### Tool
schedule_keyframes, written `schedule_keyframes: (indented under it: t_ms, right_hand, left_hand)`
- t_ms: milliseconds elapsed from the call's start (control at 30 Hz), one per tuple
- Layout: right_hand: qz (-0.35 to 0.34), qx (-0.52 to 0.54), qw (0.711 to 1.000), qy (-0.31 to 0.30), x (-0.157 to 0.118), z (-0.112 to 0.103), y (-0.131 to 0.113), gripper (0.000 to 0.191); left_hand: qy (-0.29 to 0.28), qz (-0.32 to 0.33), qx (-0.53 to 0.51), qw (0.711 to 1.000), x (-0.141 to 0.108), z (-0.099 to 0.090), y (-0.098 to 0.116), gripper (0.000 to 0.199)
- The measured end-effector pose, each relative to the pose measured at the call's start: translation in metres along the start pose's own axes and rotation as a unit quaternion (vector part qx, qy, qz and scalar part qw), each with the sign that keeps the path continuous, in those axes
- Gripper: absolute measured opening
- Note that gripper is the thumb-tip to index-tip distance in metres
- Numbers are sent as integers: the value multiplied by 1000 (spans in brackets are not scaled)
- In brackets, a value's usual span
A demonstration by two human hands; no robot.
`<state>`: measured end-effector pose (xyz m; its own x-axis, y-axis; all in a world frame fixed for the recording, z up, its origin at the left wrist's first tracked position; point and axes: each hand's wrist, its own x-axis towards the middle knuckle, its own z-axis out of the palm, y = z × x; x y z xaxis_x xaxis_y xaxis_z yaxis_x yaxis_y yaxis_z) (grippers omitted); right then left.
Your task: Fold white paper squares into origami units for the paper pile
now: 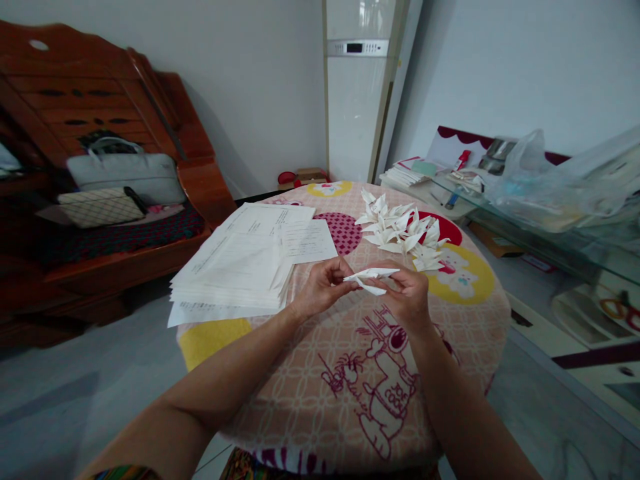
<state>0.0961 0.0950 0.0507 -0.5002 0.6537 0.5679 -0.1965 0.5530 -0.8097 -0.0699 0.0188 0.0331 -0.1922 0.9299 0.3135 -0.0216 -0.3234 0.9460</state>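
Observation:
Between my two hands, above the middle of the round table, is a white folded paper piece with pointed ends. My left hand pinches its left tip between thumb and fingers. On the other side, my right hand grips the right part, its fingers partly behind the paper. Several folded white paper flowers lie in a cluster just beyond my right hand. A thick stack of printed sheets rests left of my hands, with a smaller sheet on its right side.
A patterned cloth covers the table. At the right, a glass shelf bears a plastic bag and papers. A wooden bench with a grey bag stands at the left. Behind the table is a tall white appliance.

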Motion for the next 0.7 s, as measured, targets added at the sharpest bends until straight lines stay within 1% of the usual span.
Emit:
schedule_keyframes:
  t_ms: [167, 367, 467, 600, 667, 700]
  right_hand:
    - [-25, -28, 999, 12, -1, 1, -1, 8]
    - [-54, -66, 996, 12, 0, -1, -3, 9]
    - [-63, -71, 995, 16, 0, 1, -5, 7]
    - [-52, -80, 994, 44, -3, 4, -6, 7]
    - [-25, -63, 997, 40, -3, 3, -7, 5]
    - [-8, -44, 999, 29, -4, 2, -7, 10]
  left_hand:
    - [-11, -13, 3, 1000, -2, 1, 4, 31]
    - [-33, -41, -37, 998, -2, 0, 2, 35]
    - [-34, -47, -34, 998, -3, 2, 3, 34]
    - [-28, -39, -25, 999, -4, 3, 6, 32]
    - [-25, -38, -29, 999, -3, 3, 5, 32]
    - [-24, -40, -33, 998, -3, 2, 5, 33]
